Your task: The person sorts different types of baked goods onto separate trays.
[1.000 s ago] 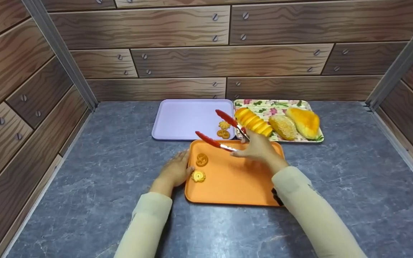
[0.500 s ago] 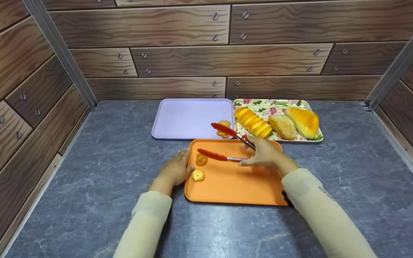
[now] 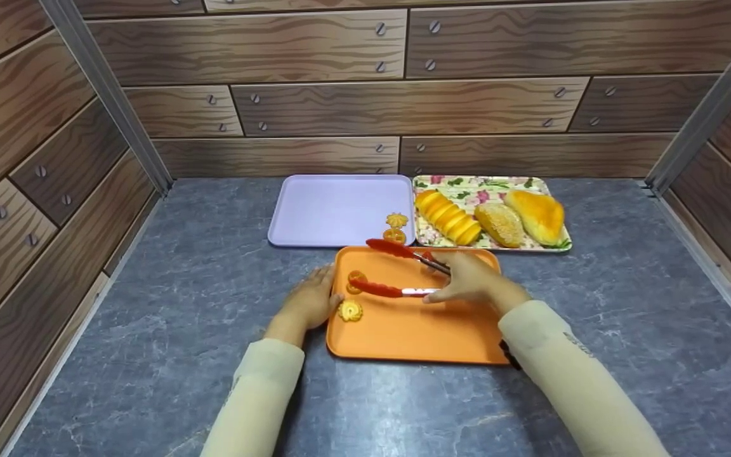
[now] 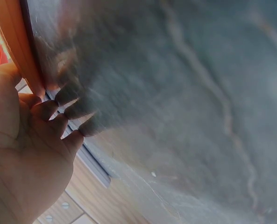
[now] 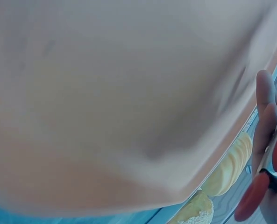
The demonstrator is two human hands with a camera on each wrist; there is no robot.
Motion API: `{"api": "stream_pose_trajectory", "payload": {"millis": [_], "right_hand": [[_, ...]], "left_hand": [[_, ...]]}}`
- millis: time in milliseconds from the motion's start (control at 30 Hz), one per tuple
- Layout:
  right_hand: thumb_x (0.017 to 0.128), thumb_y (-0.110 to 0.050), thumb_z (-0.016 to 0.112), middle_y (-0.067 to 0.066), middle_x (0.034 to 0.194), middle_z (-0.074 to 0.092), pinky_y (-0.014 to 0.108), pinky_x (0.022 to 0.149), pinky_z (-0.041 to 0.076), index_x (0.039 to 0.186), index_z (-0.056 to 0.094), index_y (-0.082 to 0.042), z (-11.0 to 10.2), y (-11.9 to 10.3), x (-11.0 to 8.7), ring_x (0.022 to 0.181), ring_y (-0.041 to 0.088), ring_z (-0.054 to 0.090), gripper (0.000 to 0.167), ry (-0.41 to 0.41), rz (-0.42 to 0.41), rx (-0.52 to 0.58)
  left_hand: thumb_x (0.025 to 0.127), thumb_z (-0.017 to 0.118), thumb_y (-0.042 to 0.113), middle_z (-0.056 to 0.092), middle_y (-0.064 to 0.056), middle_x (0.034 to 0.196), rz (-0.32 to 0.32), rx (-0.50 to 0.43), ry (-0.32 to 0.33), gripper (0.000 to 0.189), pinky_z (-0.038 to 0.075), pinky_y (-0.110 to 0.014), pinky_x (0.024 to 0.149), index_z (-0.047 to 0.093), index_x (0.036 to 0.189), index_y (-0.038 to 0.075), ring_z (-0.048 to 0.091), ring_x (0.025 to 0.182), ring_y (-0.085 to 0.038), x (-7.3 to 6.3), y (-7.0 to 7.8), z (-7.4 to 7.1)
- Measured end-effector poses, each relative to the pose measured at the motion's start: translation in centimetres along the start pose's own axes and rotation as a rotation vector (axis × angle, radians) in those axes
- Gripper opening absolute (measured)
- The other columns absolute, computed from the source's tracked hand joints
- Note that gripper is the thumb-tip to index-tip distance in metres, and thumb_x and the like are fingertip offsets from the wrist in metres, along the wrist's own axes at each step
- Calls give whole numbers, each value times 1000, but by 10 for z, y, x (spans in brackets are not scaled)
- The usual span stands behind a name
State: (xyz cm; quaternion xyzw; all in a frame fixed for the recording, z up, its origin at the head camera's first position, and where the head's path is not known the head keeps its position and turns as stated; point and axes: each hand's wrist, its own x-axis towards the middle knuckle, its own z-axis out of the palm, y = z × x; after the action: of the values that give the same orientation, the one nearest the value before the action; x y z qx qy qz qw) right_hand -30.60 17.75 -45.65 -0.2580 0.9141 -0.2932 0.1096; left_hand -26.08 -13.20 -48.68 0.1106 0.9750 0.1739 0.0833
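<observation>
My left hand [image 3: 308, 299] rests at the left edge of the orange tray [image 3: 416, 336], its thumb touching the rim; the left wrist view shows the palm and bent fingertips on the tabletop. Above the tray's right half, my right hand [image 3: 470, 277] grips red-tipped tongs [image 3: 391, 247], spread apart and pointing left. The lower tip overlaps a round pretzel-shaped cookie [image 3: 355, 277], partly hidden; contact cannot be told. Just below lies a pale flower-shaped cookie [image 3: 350, 310]. In the right wrist view, fingers [image 5: 265, 107] wrap the tongs at the right edge.
Behind stands a lilac tray [image 3: 334, 209] with a flower-shaped cookie [image 3: 396, 219] and a pretzel-shaped cookie [image 3: 394, 235] in its right corner. Beside it a floral tray [image 3: 518, 183] holds a sliced-looking loaf [image 3: 448, 217], a sesame bun [image 3: 500, 225] and a golden bread [image 3: 538, 217]. Wood-patterned walls enclose the table.
My right hand has brought the spread tongs down toward me, from beside the lilac tray's cookies to the pretzel-shaped cookie on the orange tray. My left hand has stayed in place.
</observation>
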Motion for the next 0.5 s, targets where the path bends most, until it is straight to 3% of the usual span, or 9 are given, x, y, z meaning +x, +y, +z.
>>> {"api": "stream_pose_trajectory", "payload": {"millis": [167, 333, 500], "right_hand": [[67, -42, 86, 6, 113, 64, 38, 87, 46, 128, 59, -6, 1, -3, 1, 88, 22, 53, 75, -46, 30, 1], [68, -42, 85, 6, 122, 62, 39, 92, 46, 130, 58, -6, 2, -6, 1, 96, 19, 55, 77, -59, 0, -18], [69, -39, 85, 4, 106, 66, 34, 70, 42, 123, 64, -8, 4, -7, 4, 74, 17, 48, 66, -68, -42, -28]], "left_hand": [[101, 46, 33, 28, -15, 152, 9, 8, 4, 62, 19, -45, 113, 24, 151, 4, 21, 141, -30, 0, 0, -1], [101, 46, 34, 28, -15, 152, 18, 20, 9, 62, 19, -44, 113, 25, 151, 4, 21, 141, -30, 0, 0, -1], [101, 47, 33, 28, -16, 152, 25, 4, 12, 62, 20, -47, 113, 25, 151, 4, 21, 141, -32, -1, -1, 0]]}}
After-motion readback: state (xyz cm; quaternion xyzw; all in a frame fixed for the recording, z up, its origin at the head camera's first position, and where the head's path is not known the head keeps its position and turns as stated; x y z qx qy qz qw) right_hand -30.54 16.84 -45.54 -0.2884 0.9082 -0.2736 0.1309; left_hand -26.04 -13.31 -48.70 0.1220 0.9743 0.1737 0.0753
